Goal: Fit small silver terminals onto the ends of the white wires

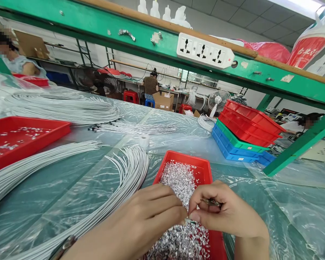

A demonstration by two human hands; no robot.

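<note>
My left hand [154,213] is closed, its fingertips pinched together with those of my right hand. Between them shows a small shiny piece [190,220], too small to name. My right hand [224,211] pinches at the same spot with thumb and forefinger. Curled inside its other fingers is a small dark metal tool [211,203] whose kind is mostly hidden. Both hands are above a red tray [207,173] heaped with tiny silvery foil bits [178,180]. Beside my left forearm curves a bundle of white cables [135,169].
More white cables [38,159] and a red tray [54,126] lie left. A white roll [144,141] stands behind the foil tray. Stacked bins [241,133] are at right, near a green post [295,144]. A green shelf beam with a power strip [204,50] crosses overhead. Other people sit farther off.
</note>
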